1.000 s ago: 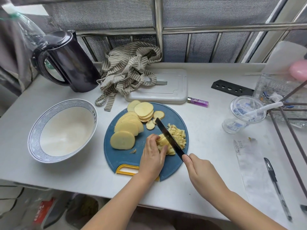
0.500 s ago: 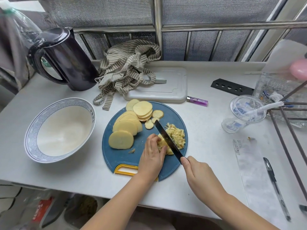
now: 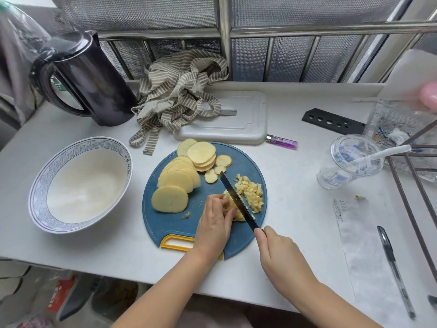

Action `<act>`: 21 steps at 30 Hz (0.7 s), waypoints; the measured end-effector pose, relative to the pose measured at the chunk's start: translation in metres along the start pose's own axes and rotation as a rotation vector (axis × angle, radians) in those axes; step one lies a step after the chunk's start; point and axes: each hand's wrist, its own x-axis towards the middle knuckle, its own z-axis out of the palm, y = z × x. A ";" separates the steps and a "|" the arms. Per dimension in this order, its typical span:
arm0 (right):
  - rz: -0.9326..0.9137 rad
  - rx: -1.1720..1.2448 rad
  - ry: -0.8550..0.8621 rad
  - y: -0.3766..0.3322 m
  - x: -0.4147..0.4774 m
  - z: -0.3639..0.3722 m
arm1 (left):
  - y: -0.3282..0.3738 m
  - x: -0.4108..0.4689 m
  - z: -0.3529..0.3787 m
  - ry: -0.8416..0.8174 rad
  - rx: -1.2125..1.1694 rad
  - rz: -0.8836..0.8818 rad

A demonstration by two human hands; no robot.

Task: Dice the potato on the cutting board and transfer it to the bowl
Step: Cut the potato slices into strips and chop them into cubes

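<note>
1. Fingers (image 3: 218, 203) of my left hand (image 3: 214, 223) curl down onto a stack of potato strips (image 3: 230, 205) and pin it. My right hand (image 3: 281, 254) grips the handle of a dark knife (image 3: 236, 200), whose blade lies against the strips' right side.
2. I see a pale grey counter (image 3: 295, 209) carrying everything, with a metal window grille (image 3: 307, 43) behind it at twelve o'clock.
3. At ten o'clock stands a black kettle (image 3: 94, 86), with a striped cloth (image 3: 179, 91) heaped just beside it.
4. At nine o'clock sits the white bowl (image 3: 37, 185), near the board but not touching it.
5. On the round blue cutting board (image 3: 170, 226), potato slices (image 3: 175, 185) fan from nine to twelve and the diced pile (image 3: 251, 191) lies at three.
6. A purple lighter (image 3: 281, 141) lies at one o'clock, just past the board.
</note>
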 end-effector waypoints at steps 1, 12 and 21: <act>0.000 0.001 -0.001 0.000 0.000 0.000 | 0.000 0.001 0.000 -0.003 -0.006 0.003; 0.011 0.024 0.007 0.006 0.003 0.014 | 0.000 0.005 -0.002 -0.010 -0.043 0.019; 0.018 -0.015 -0.033 0.008 0.007 0.013 | -0.001 0.006 -0.001 -0.006 -0.052 0.026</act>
